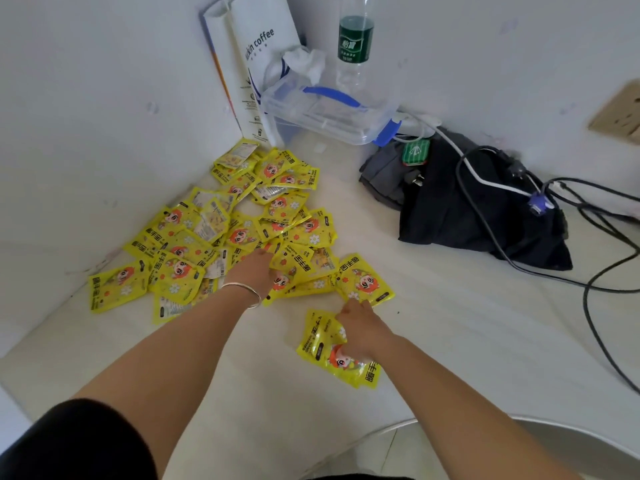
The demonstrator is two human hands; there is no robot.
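Several yellow snack packets [239, 230] with a cartoon face lie in a loose pile in the corner of the white table [450, 323]. My left hand [254, 271], a silver bangle on its wrist, reaches into the pile's near edge. Its fingers curl down among the packets and their tips are hidden. My right hand [360, 329] holds a small stack of the same packets [329, 351] against the table nearer to me. Its fingertips touch the near edge of a single packet [365, 280] beside the pile.
A white coffee paper bag [256, 64] leans in the corner behind the pile. Next to it stand a clear plastic box with blue latches [329, 112] and a green-labelled bottle [355, 39]. A dark cloth bag [467, 209] and black cables [595, 265] lie at the right.
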